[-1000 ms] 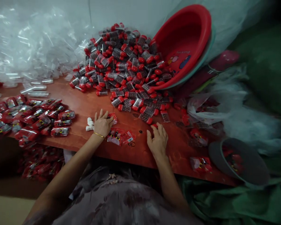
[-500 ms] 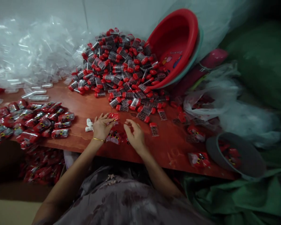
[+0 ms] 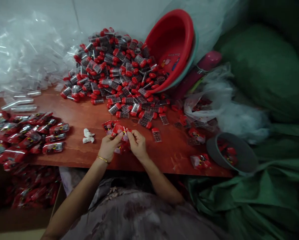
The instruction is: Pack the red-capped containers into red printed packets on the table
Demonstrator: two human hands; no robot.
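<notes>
Since the earlier frame, the left hand and the right hand have come together over the near middle of the table, each grip pinching the red packet between them. It looks light, limp and slippery, probably best held by its edges, thumbs against fingertips.

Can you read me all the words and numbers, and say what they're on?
"Duck...", on the red basin; the rest is blurred, perhaps "Duckling".
Held red packet: white markings, too small to read.
Wrapped packets at left: any print is too blurred to read.
No numbers are readable.
</notes>
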